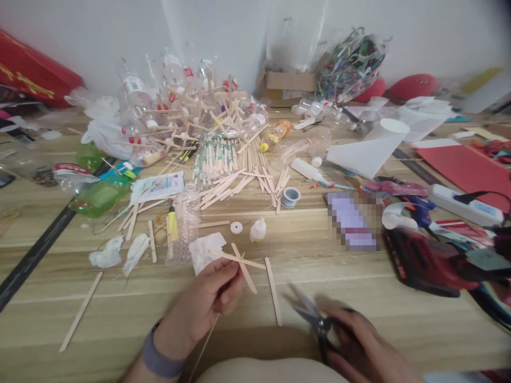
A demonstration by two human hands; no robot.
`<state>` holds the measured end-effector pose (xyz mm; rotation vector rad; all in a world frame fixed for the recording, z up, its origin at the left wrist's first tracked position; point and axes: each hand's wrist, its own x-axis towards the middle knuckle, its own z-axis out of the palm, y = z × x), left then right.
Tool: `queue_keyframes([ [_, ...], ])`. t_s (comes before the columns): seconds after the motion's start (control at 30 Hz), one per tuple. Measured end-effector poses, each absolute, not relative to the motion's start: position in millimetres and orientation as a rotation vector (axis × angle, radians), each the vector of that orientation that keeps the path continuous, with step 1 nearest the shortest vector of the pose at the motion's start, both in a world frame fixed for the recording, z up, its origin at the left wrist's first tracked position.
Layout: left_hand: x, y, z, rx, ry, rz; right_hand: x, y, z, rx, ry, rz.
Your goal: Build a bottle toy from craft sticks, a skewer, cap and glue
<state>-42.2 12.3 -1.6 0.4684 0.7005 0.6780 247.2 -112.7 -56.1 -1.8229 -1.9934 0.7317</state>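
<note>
Crossed wooden sticks point(248, 276) are pinched between the thumb and fingers of my left hand point(217, 287), just above the table. A thin string point(206, 346) hangs down from that hand. My right hand point(359, 340) is closed round the handles of dark scissors point(319, 321), whose blades are apart and point up and left; they are somewhat blurred. One loose stick point(273, 290) lies between my hands. Beyond my left hand are a white tissue point(205, 250), a small white glue bottle point(258, 230) and a white disc point(236, 227).
Plastic bottles point(136, 93) and many sticks are heaped at the back. A red and black power tool point(427, 260) and a power strip point(465, 204) lie at right. Another stick point(81, 311) lies at front left. A spool point(291, 197) stands mid-table.
</note>
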Motion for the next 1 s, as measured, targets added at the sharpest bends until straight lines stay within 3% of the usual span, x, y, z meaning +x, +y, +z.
queue_keyframes([
  [0.4, -42.9, 14.5, -4.6, 0.494, 0.721, 0.679, 225.2, 15.7, 0.4, -1.416, -2.679, 0.768],
  [0.73, -40.8, 12.9, -7.3, 0.486, 0.727, 0.649, 218.8, 62.3, -9.5, -1.489, -2.475, 0.936],
  [1.0, -37.6, 11.5, -9.4, 0.491, 0.683, 0.608, 213.9, 36.3, -2.7, -1.435, -2.188, 1.13],
])
